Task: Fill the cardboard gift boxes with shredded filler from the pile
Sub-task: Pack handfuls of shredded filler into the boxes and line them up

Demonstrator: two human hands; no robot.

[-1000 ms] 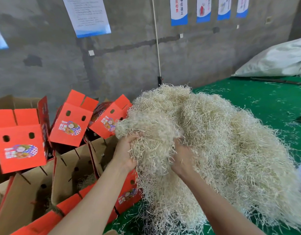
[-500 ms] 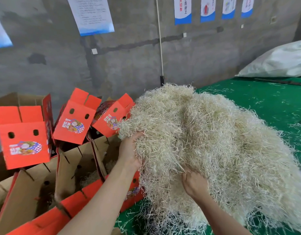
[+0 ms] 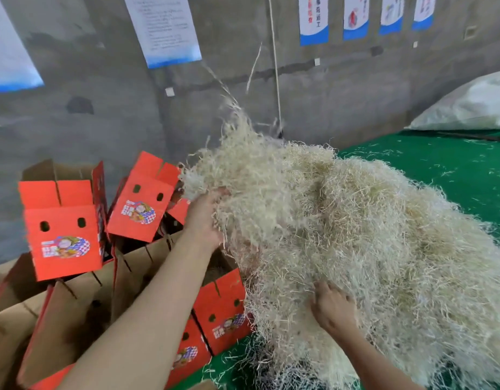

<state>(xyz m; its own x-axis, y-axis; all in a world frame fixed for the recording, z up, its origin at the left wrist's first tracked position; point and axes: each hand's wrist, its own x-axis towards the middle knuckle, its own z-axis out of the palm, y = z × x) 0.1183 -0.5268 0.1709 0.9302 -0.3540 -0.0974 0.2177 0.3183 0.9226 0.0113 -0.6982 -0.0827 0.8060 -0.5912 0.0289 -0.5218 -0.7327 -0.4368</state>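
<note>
The left hand [image 3: 203,220] grasps a filler clump [image 3: 243,178]; the right hand's [image 3: 334,308] grip is hidden in the pile [image 3: 384,249]. Next, swing the clump over the open box [image 3: 223,302].

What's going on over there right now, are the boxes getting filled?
A person is working the shredded filler pile on the green mat. The left hand grips a clump at its left edge, above the open red gift boxes, loose strands in the air. The right hand is dug into the pile lower down, its grip hidden.
</note>
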